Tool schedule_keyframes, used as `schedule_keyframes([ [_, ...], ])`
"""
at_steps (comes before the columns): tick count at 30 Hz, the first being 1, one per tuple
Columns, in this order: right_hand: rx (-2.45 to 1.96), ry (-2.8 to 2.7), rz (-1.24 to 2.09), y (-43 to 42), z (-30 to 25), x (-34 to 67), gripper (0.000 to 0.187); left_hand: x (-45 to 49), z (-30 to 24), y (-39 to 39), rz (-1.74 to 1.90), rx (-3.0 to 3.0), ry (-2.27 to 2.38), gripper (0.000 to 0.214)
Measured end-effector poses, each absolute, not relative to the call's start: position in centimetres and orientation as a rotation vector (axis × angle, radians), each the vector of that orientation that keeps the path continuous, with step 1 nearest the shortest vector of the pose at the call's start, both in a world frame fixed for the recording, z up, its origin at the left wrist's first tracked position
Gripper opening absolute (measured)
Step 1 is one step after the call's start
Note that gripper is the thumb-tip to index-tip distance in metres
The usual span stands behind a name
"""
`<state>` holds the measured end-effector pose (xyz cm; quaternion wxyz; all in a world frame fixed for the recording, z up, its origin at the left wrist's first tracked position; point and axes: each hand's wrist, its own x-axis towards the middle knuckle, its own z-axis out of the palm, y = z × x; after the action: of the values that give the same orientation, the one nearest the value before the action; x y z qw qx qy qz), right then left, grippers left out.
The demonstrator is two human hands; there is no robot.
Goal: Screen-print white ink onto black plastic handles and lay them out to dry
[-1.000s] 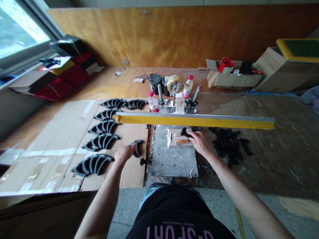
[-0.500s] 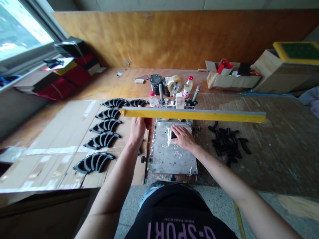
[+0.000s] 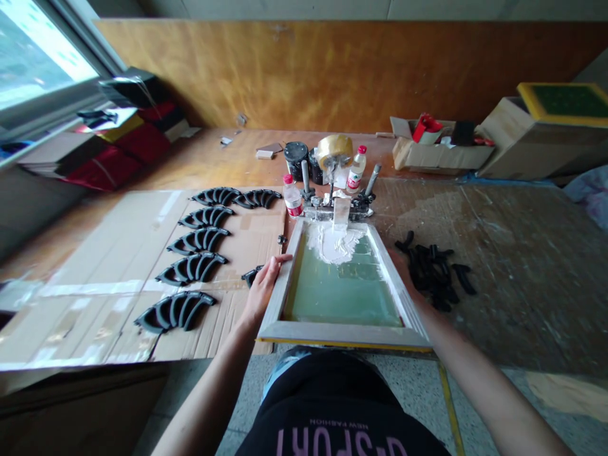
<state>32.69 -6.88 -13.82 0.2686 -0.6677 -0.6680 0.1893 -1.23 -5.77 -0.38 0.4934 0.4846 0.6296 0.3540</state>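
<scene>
A wooden-framed printing screen (image 3: 280, 297) with a green mesh lies lowered flat in front of me, hinged at its far end. White ink (image 3: 335, 244) is pooled at the far end of the mesh. My left hand (image 3: 265, 286) grips the frame's left rail, fingers curled over its top edge. My right hand (image 3: 401, 263) is at the right rail, mostly hidden behind the frame. A black curved part (image 3: 251, 275) lies just left of my left hand.
Rows of black curved parts (image 3: 192, 268) are laid out on cardboard (image 3: 95, 278) to the left. A pile of black parts (image 3: 434, 269) lies to the right. Bottles (image 3: 292, 195), tins and a tape roll (image 3: 335, 149) stand behind the screen. Cardboard boxes (image 3: 441, 152) sit far right.
The screen frame has swung down from raised to flat over the metal plate. My left hand moved from a black part on the cardboard to the frame's left rail; my right hand left the plate.
</scene>
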Motion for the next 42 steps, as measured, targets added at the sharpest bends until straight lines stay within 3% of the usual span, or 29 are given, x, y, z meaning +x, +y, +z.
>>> schedule_keyframes([
  [3, -1.807, -1.678, 0.333, -1.7, -12.0, 32.2, 0.041, -1.9, -3.6, -6.4, 0.807, 1.131, 1.506, 0.052],
  [7, -1.588, -1.883, 0.12, 3.7, -9.4, 28.1, 0.059, -2.5, -8.5, -6.6, 0.716, 1.065, 1.532, 0.071],
  [12, -1.642, -2.216, 0.279, 4.8, -9.6, 24.0, 0.017, -2.9, -11.3, -6.6, 0.67, 1.106, 1.593, 0.065],
  [16, -1.354, -2.483, 0.337, 1.2, -9.9, 24.2, 0.016, -3.1, -11.6, -6.6, 0.676, 1.094, 1.594, 0.063],
  [20, -0.964, -2.654, 0.491, -0.7, -8.5, 25.4, 0.02, -2.9, -11.2, -6.6, 0.709, 1.06, 1.578, 0.062],
  [28, -1.093, -2.408, 0.367, -1.5, -10.5, 24.7, 0.029, -2.5, -9.8, -6.5, 0.715, 0.994, 1.539, 0.064],
  [31, -1.016, -2.443, 0.425, -1.9, -10.3, 24.9, 0.022, -2.4, -9.3, -6.5, 0.698, 0.992, 1.548, 0.065],
  [34, -1.203, -2.341, 0.416, 0.7, -8.8, 25.0, 0.019, -2.4, -8.2, -6.4, 0.683, 1.006, 1.543, 0.068],
  [38, -1.524, -2.083, 0.329, 6.0, -7.3, 26.8, 0.056, -2.3, -4.3, -5.9, 0.769, 1.048, 1.501, 0.059],
  [40, -1.658, -1.914, 0.301, 7.4, -7.4, 29.3, 0.053, -2.0, -1.9, -5.3, 0.778, 1.047, 1.509, 0.057],
  [42, -1.786, -1.705, 0.29, 7.4, -8.3, 32.1, 0.039, -1.4, 0.1, -4.3, 0.83, 1.04, 1.472, 0.06],
])
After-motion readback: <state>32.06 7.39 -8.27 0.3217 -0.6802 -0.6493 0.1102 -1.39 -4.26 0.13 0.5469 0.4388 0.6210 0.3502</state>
